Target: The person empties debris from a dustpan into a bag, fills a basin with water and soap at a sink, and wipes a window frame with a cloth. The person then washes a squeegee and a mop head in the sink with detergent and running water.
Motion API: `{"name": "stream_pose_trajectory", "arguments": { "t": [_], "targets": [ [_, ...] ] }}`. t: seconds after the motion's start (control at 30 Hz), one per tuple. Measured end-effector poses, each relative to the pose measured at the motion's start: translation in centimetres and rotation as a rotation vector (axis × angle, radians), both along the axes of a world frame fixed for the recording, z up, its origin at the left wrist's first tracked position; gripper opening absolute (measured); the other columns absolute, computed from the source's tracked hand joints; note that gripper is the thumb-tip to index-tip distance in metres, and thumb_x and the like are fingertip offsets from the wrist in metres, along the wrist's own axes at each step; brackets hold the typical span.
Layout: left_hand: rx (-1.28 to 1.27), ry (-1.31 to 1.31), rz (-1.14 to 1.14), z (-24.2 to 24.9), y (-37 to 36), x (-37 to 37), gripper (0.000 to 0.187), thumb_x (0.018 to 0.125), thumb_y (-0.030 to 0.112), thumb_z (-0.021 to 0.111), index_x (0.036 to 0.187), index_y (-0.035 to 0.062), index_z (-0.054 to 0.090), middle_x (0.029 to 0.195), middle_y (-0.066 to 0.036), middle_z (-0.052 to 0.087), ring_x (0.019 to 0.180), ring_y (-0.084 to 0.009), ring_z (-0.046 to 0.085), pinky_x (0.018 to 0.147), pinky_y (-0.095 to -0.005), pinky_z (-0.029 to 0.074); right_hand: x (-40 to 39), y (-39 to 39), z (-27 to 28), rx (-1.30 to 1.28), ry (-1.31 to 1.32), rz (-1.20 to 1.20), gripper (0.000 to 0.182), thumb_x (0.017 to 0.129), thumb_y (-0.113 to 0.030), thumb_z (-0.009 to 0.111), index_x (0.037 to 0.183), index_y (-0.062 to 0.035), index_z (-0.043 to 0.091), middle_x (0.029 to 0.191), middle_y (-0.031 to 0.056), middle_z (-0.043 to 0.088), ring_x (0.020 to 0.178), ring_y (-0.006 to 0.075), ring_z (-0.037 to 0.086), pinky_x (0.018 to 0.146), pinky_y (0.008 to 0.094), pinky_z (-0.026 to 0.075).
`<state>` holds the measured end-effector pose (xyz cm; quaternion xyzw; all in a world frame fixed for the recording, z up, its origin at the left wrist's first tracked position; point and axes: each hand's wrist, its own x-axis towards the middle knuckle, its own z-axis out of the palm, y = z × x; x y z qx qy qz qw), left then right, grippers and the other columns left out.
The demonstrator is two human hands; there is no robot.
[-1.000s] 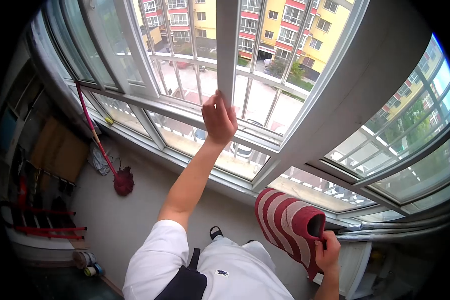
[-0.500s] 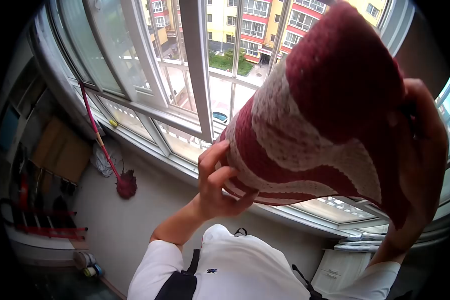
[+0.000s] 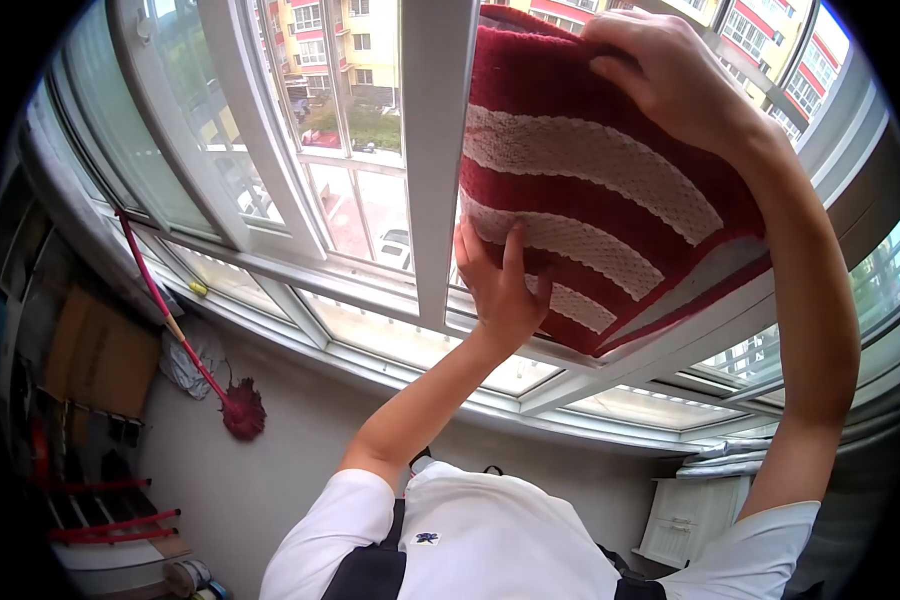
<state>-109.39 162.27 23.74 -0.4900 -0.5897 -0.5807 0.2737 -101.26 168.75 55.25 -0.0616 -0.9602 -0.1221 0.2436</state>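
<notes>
Holding a striped mat [image 3: 610, 180] up at the open window, right of the frame post [image 3: 435, 160], the left hand [image 3: 500, 285] presses its lower edge and the right hand [image 3: 670, 75] grips the top; mat raised, not yet outside.

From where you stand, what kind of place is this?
Probably an enclosed apartment balcony, several floors up: white-framed windows curve around it, a mop leans below them, and apartment blocks and a parked car show outside.
</notes>
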Motion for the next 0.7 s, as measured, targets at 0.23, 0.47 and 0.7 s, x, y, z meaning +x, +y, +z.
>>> {"name": "stream_pose_trajectory", "arguments": {
  "t": [0.23, 0.47, 0.7],
  "targets": [
    [-0.161, -0.007, 0.019, -2.5, 1.4, -1.0, 0.088, 0.074, 0.023, 0.074, 0.148, 0.004, 0.029, 0.147, -0.042, 0.001, 0.135, -0.0643, 0.002, 0.103, -0.0705, 0.02, -5.7, 4.3, -1.9, -0.115, -0.071, -0.008, 0.018, 0.093, -0.012, 0.057, 0.106, -0.001, 0.062, 0.099, 0.019, 0.067, 0.093, 0.0337, 0.065, 0.085, 0.0418, 0.051],
    [-0.37, -0.238, -0.27, -6.7, -3.9, -1.6, 0.064, 0.076, 0.013, 0.072, 0.132, -0.0053, 0.045, 0.138, -0.031, 0.04, 0.128, -0.0432, 0.042, 0.105, -0.0466, 0.037, -4.8, 8.8, -19.6, -0.306, -0.283, -0.164, 0.016, 0.09, -0.014, 0.059, 0.101, -0.0017, 0.059, 0.097, 0.0167, 0.064, 0.097, 0.0374, 0.061, 0.083, 0.0458, 0.049],
    [-0.431, -0.42, -0.475, -12.7, -12.6, -0.9, 0.03, 0.078, 0.004, 0.067, 0.107, -0.0004, 0.062, 0.111, -0.016, 0.065, 0.099, -0.0305, 0.065, 0.086, -0.0361, 0.052, -7.9, 9.7, -35.8, -0.608, -0.466, -0.253, 0.021, 0.084, -0.01, 0.062, 0.105, -0.0055, 0.065, 0.098, 0.0181, 0.067, 0.098, 0.0373, 0.063, 0.084, 0.0454, 0.05]
  ]
}}
